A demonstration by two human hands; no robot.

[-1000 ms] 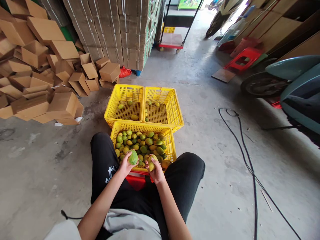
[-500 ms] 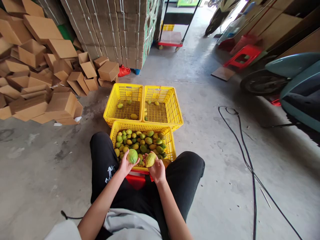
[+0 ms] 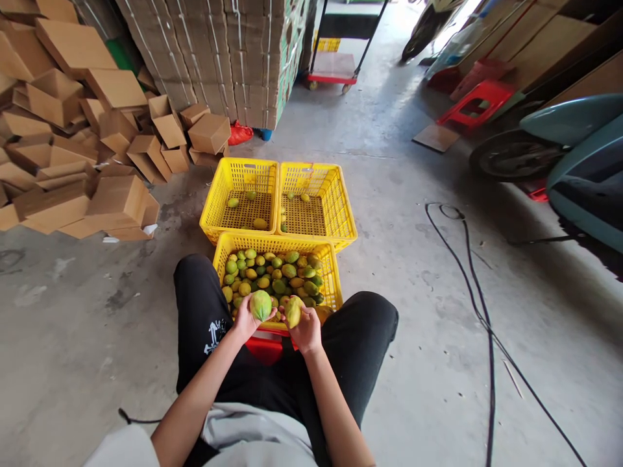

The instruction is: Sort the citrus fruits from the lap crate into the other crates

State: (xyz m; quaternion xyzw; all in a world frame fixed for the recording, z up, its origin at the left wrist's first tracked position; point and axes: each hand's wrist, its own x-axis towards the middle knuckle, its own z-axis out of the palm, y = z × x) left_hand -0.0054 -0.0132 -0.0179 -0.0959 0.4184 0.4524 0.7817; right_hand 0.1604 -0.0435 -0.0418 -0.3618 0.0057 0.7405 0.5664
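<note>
My left hand (image 3: pixel 246 322) holds a green fruit (image 3: pixel 261 305), its fingers curled under and around it. Beside it, my right hand (image 3: pixel 307 329) grips a yellow-green fruit (image 3: pixel 293 312). Both hands are over the near edge of a yellow crate (image 3: pixel 333 275) between my knees. Many green and yellow fruits (image 3: pixel 278 286) lie piled in that crate. Behind it stand two more yellow crates, the left one (image 3: pixel 211 206) and the right one (image 3: pixel 346 206), each with several fruits on its bottom.
Cardboard boxes (image 3: pixel 117 201) are heaped at the left, by a tall strapped stack (image 3: pixel 209 58). A trolley (image 3: pixel 333 68) stands at the back. At the right are a red stool (image 3: pixel 479 104), a scooter (image 3: pixel 584 162) and a black cable (image 3: pixel 479 295) on the floor.
The green fruit in my left hand has turned and shifted slightly right. The yellow-green fruit has turned a little in my right hand. The camera view has shifted slightly.
</note>
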